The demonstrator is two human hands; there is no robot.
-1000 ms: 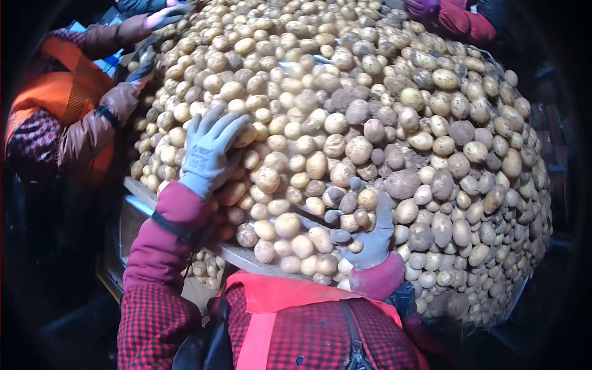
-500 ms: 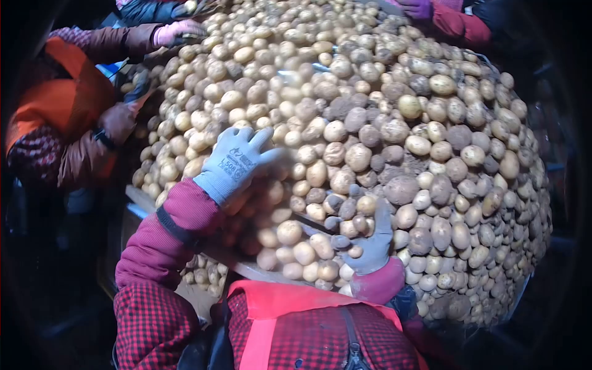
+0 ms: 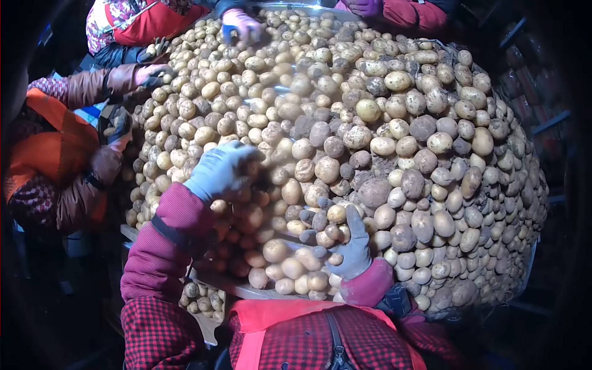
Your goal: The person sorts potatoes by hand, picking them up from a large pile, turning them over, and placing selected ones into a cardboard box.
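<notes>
A big heap of potatoes fills the middle and right of the view. My left hand, in a pale blue-grey glove, is over the near left part of the heap, its fingers curled down around something that looks like a potato, dark and blurred. Palm up on the near side of the heap, my right hand, in a grey glove, cups several small potatoes between its curved fingers and thumb. Larger potatoes lie just left of it, near the edge board.
At the left, a co-worker in an orange vest has gloved hands at the heap. Other workers' gloved hands reach in at the top left and top right. A metal edge runs along the near side, with more potatoes below it.
The camera view has shifted a little. My left hand has turned and its spread fingers have curled downward. My right hand still cups small potatoes. A co-worker's hand now reaches over the heap's far side.
</notes>
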